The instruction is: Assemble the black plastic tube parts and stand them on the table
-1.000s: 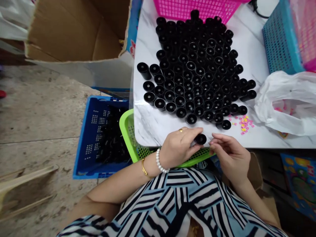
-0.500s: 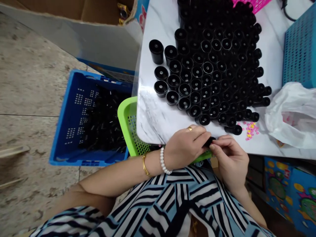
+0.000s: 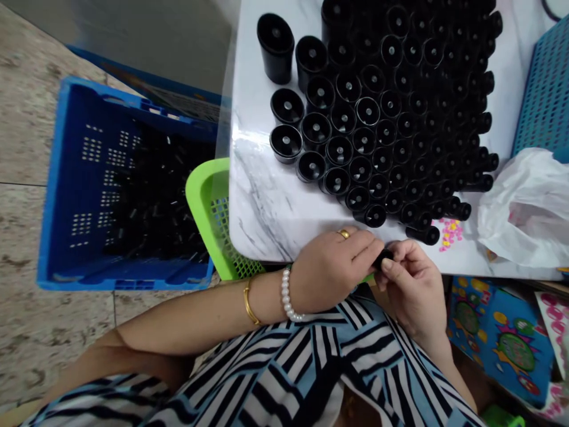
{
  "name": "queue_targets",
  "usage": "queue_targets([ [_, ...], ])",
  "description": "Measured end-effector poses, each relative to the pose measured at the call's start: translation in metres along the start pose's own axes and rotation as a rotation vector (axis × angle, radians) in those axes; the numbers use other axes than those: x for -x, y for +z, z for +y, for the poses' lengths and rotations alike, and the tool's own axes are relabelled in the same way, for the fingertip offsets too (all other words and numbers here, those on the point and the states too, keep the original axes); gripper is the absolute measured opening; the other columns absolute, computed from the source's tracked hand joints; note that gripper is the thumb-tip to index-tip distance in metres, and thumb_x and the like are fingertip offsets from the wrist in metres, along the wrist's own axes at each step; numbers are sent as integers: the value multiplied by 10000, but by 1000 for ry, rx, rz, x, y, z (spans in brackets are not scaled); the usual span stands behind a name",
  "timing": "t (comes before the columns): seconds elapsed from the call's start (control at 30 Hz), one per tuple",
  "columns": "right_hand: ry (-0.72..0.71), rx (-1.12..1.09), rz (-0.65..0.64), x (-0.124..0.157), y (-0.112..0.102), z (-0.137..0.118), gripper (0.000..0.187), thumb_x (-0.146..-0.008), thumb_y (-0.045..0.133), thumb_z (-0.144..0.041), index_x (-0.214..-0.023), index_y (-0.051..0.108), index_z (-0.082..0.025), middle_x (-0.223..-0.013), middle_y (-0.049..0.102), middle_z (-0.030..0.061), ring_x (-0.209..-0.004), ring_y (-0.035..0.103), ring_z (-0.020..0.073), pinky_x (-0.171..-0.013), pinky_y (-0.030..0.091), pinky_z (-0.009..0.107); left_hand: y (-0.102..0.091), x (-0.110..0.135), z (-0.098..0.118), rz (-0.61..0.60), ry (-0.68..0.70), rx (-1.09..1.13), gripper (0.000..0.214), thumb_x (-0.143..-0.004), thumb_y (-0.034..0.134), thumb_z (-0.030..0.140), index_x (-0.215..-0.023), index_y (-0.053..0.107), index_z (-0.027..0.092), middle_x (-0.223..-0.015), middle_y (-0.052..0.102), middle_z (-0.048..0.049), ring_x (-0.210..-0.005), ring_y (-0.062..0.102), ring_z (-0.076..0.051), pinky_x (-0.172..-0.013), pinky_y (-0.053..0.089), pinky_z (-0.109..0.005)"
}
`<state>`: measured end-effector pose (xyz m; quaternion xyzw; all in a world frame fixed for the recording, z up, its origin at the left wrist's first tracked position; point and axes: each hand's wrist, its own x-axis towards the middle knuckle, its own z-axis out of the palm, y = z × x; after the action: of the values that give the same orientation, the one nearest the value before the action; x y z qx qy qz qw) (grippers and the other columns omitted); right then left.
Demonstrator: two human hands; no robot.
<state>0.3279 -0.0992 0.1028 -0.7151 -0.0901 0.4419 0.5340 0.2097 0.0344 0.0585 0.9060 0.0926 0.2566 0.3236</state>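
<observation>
At the table's front edge, my left hand (image 3: 333, 270) is closed around a small black plastic cup (image 3: 383, 258); only one end of it shows. My right hand (image 3: 415, 284) pinches at that visible end with thumb and forefinger; whether a small piece lies between those fingertips, I cannot tell. Just beyond my hands, many similar black cups (image 3: 376, 215) stand packed in rows, each with a pale round spot in its middle. One black cup (image 3: 423, 235) lies on its side near my right hand. Beside it are small pink and yellow pieces (image 3: 451, 231) on the tabletop.
A marble-patterned table (image 3: 262, 219) bears the cups. To its right are a white plastic bag (image 3: 502, 231) and a teal basket (image 3: 540, 89). A green basket (image 3: 200, 196) sits under the left corner. Farther left, a blue crate (image 3: 51, 196) holds black parts.
The view has moved closer to the table. Both hands stay together around the black cup, and the right fingers have shifted slightly at its end.
</observation>
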Motion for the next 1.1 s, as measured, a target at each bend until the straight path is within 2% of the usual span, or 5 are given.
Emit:
queue_targets([
  [0.37,-264,288,226,16,-20,16,92,-909,714,-261,-984,674,-226,-742,654,-8,-619,627,130,-595,524,255,-8,3,-4,16,9,53,305,-1009,522,279,-1237,615,100,-1078,676,-118,-921,642,-197,-758,572,-318],
  [0.6,-85,96,73,28,-5,23,345,-987,612,-407,-1301,683,-283,-1335,680,62,-1212,649,226,-981,594,391,-10,0,13,88,205,-174,337,-975,591,189,-1296,603,86,-985,642,-97,-870,612,-201,-749,577,-349],
  [0.73,11,-148,-35,22,3,25,306,-928,696,-433,-1178,753,-265,-1114,765,41,-1083,707,210,-963,614,383,-15,-3,21,49,322,-199,305,-981,541,123,-1264,600,24,-1035,667,-123,-963,626,-216,-873,591,-359],
  [0.87,87,-386,-29,12,3,24,290,-827,815,-315,-1107,781,-251,-1047,787,29,-981,747,164,-969,624,342,-17,2,7,46,161,-130,391,-982,565,166,-1360,550,65,-1103,673,-151,-1033,632,-242,-928,590,-417],
  [1.1,107,-281,-28,10,-8,16,311,-793,842,-250,-1097,784,-226,-1074,794,45,-967,765,162,-933,638,292,-19,6,2,96,119,11,457,-945,602,150,-1396,529,140,-1155,651,-132,-1073,630,-223,-955,589,-394],
])
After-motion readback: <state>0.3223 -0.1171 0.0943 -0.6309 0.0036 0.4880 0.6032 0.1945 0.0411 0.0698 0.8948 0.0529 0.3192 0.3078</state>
